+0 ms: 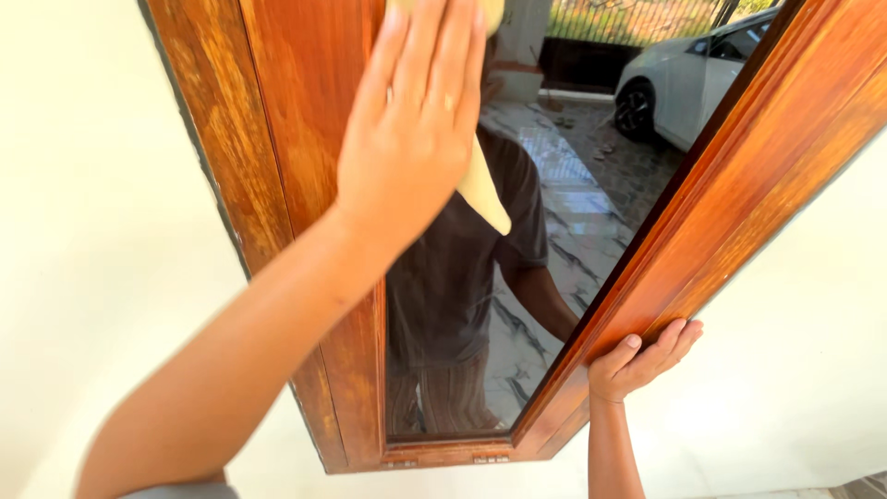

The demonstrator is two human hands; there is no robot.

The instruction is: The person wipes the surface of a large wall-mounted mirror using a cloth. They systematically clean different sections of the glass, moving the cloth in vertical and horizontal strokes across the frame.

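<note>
My left hand (411, 120) is pressed flat, fingers together, on a pale yellow cloth (485, 189) against the glass pane (564, 212) of a window. The cloth's corner hangs below my palm. The pane sits in a varnished brown wooden frame (305, 111). My right hand (642, 360) grips the lower right edge of the frame, fingers curled around the wood. The glass reflects a person in a dark shirt and striped trousers.
A cream wall (92, 231) surrounds the window on both sides. The glass also reflects a marble-patterned floor, a white car (688, 79) and a fence at the top right.
</note>
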